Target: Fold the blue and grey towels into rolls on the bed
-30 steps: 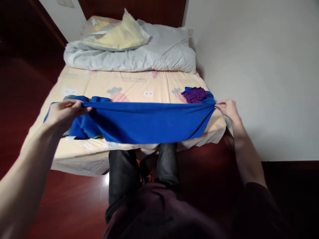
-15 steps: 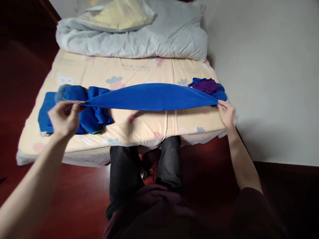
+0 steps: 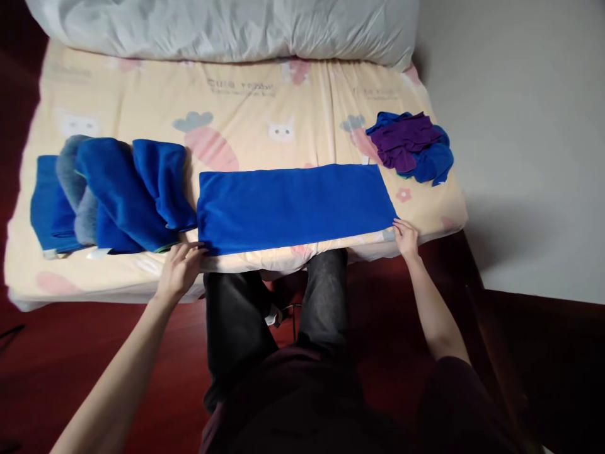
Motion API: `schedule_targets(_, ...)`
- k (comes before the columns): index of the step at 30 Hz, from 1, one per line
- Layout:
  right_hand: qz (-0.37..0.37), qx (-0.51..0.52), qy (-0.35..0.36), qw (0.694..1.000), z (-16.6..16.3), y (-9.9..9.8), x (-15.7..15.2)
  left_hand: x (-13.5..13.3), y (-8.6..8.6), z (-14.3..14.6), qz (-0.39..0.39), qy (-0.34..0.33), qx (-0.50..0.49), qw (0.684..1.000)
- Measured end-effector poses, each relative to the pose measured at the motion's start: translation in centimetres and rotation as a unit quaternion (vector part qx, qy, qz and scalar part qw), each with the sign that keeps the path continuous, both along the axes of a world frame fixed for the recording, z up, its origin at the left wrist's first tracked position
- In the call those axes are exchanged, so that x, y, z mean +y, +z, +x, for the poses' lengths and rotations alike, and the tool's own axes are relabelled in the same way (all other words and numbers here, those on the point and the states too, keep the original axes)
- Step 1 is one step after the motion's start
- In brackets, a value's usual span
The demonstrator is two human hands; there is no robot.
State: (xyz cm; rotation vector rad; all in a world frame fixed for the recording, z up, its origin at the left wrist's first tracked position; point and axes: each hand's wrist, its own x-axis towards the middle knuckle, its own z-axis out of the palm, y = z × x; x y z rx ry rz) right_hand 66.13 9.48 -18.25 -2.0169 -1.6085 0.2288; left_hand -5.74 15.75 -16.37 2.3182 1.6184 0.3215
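Note:
A long blue towel (image 3: 293, 205) lies flat on the bed, its near edge along the mattress front. At its near left corner my left hand (image 3: 182, 268) has its fingers closed on the fabric. My right hand (image 3: 406, 238) pinches the near right corner. Left of the towel sits a rumpled heap of blue cloths (image 3: 120, 195) with a grey cloth (image 3: 75, 170) among them. Beyond the right end is a smaller crumpled pile, a purple cloth (image 3: 401, 140) over blue ones (image 3: 435, 164).
The bed (image 3: 265, 139) has a cream sheet printed with carrots and cat faces. A rolled white quilt (image 3: 227, 31) lies across its far side. A pale wall (image 3: 520, 145) stands at the right. My legs (image 3: 324, 302) are against the bed's front edge, above a dark red floor.
The blue towel, stretched in the air between my hands before, now lies spread on the bed. Both hands have come down to the front edge, and the view has tilted downward.

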Motion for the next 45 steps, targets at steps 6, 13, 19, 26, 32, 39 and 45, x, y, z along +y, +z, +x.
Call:
schedule_targets(6,0.007,-0.016,-0.001,1.000,0.4,0.8,-1.5,-0.5,-0.5,-0.8,-0.034,-0.046,0.018,0.998)
schedule_targets(13,-0.012,-0.031,0.025,0.999,0.4,0.9,-3.0,-0.2,1.6,-0.6,-0.043,-0.102,0.082,0.990)
schedule_targets(19,-0.006,-0.077,0.056,0.995,-1.3,2.2,-2.4,4.7,3.8,3.3,0.023,-0.070,0.100,0.992)
schedule_targets(26,-0.048,-0.102,0.163,0.980,-4.7,2.5,-1.7,7.7,2.6,0.5,0.002,-0.054,0.133,0.990)
schedule_targets(32,-0.065,-0.089,0.159,0.981,-4.2,1.7,-2.0,6.6,2.2,-3.7,0.024,-0.062,0.159,0.985)
schedule_targets(39,-0.069,-0.101,0.090,0.988,-1.3,1.8,-2.7,5.9,1.7,-2.1,0.073,-0.003,0.181,0.981)
schedule_targets(45,-0.066,-0.114,0.052,0.990,-0.7,1.3,-2.2,2.0,1.9,1.8,0.024,-0.140,0.102,0.985)
